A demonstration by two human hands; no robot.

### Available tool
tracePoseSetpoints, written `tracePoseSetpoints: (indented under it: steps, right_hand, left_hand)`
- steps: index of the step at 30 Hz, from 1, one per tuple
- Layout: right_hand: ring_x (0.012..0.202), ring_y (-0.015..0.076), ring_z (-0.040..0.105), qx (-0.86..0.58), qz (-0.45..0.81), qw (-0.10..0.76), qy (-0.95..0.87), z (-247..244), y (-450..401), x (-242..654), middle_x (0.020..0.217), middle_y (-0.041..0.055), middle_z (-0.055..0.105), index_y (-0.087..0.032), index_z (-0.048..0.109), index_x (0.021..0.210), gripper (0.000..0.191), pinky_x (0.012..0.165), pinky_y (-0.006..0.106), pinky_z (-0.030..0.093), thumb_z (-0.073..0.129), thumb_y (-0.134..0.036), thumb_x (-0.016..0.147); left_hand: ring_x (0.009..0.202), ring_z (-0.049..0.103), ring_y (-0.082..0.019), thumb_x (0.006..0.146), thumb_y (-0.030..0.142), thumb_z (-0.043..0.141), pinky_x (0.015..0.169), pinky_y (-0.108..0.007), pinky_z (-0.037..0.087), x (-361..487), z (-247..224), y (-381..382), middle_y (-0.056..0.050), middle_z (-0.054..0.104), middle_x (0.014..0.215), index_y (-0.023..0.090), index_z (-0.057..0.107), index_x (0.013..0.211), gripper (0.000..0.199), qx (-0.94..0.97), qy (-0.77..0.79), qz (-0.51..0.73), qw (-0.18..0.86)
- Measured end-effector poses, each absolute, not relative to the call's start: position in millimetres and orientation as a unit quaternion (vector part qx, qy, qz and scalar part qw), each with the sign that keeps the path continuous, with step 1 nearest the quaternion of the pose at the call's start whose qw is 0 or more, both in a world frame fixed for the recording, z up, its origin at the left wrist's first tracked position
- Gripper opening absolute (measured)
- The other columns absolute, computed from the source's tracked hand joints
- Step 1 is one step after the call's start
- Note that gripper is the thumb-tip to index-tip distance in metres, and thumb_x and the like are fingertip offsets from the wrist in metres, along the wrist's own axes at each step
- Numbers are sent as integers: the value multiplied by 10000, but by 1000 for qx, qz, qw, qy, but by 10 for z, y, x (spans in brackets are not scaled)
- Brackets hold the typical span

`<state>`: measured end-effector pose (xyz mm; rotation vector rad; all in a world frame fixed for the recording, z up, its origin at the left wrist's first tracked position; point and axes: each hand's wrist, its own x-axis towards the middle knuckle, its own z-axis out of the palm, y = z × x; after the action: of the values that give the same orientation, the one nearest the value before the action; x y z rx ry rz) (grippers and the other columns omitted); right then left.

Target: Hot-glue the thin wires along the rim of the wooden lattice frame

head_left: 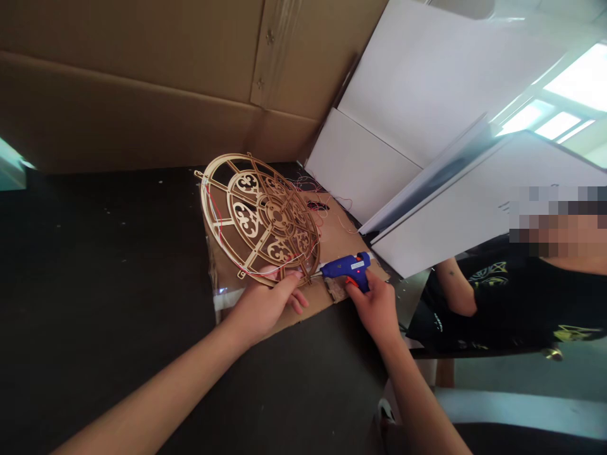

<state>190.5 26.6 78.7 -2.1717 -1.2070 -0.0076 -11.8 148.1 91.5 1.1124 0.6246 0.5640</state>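
A round wooden lattice disc (276,216) with cut-out patterns is tilted above a flat piece of cardboard (315,300). Red and white wires (212,205) run along its rim. My left hand (272,300) is closed on the disc's near edge, with the thumb on top. My right hand (377,303) grips a blue glue gun (346,266) with an orange trigger. The gun's nozzle points left and is at the disc's lower right rim; whether it touches cannot be made out.
Thin loose wires (339,201) and a small dark object (317,206) lie behind the disc. Brown cardboard (142,82) and white boxes (365,164) stand behind the dark table (118,265). A person in a black shirt (521,297) is at the right.
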Motion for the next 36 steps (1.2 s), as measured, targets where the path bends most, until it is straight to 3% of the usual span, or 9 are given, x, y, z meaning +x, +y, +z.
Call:
tracePoseSetpoints:
  steps: [20,36]
  right_hand:
    - [459,98,340,-832,1,325,-450,765,250,1929,502,-52,389,-158,601,767,230,475,224,228,613,-380,827]
    - [443,105,351,-837,3,316,-447,771,249,1922,488,-56,390,-161,620,785,235,471,234,239,613,-393,822]
  left_hand:
    - [526,622,-136,911,212,546,565,-251,494,-111,960,1478,-12,665,601,159,544,871,67,507,299,246,770]
    - [530,619,-145,883,278,568,583,-274,499,-116,910,1478,-20,669,623,167,551,883,113,514,280,254,770]
